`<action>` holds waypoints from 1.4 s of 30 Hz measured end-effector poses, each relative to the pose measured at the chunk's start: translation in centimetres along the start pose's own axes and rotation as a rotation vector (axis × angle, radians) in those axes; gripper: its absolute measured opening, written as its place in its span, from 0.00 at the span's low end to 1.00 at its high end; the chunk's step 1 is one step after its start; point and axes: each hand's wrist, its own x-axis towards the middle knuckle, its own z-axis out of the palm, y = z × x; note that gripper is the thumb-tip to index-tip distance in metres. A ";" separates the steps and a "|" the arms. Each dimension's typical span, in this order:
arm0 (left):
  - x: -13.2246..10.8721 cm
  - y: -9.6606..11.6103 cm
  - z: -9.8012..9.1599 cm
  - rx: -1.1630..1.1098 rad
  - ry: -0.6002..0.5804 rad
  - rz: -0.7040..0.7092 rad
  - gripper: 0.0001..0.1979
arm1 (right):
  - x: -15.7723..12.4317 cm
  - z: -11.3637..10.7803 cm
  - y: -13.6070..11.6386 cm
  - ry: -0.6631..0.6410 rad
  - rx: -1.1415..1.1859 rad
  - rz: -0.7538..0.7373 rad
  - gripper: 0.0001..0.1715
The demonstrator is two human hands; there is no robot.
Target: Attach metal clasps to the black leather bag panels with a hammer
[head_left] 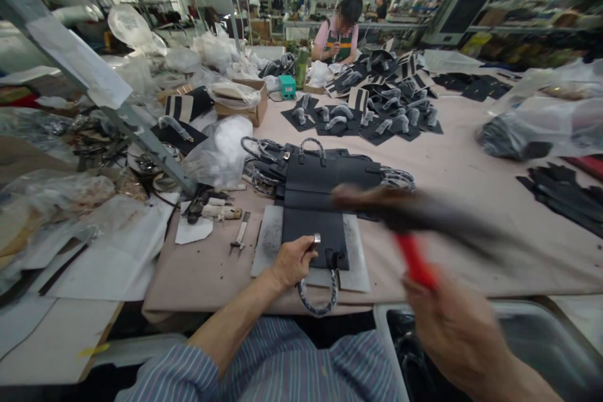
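Observation:
My right hand is wrapped round the red handle of a hammer, raised to the right of the work. Its dark head is smeared by motion. With fingers closed, my left hand pinches a small silver metal piece standing on a black leather bag panel. The panel lies partly on a grey-white slab, and a plastic-wrapped handle on it hangs towards me over the table edge. Whether the metal piece is part of the bag or a separate tool, I cannot tell.
More black panels with wrapped handles lie under the far end. Left of the slab are a small metal tool and a pale cylinder. A slanted metal post rises at left. A person works across the table.

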 end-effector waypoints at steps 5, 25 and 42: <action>0.1 0.0 0.0 0.017 -0.011 0.024 0.08 | 1.0 -0.3 -1.4 -0.149 0.046 -0.031 0.18; -0.1 -0.1 -0.3 0.013 0.008 0.040 0.09 | -5.9 6.4 16.4 -0.377 -0.069 0.834 0.21; 1.3 1.2 -1.7 0.093 0.020 0.124 0.06 | -0.9 17.3 7.6 -0.021 0.071 0.080 0.25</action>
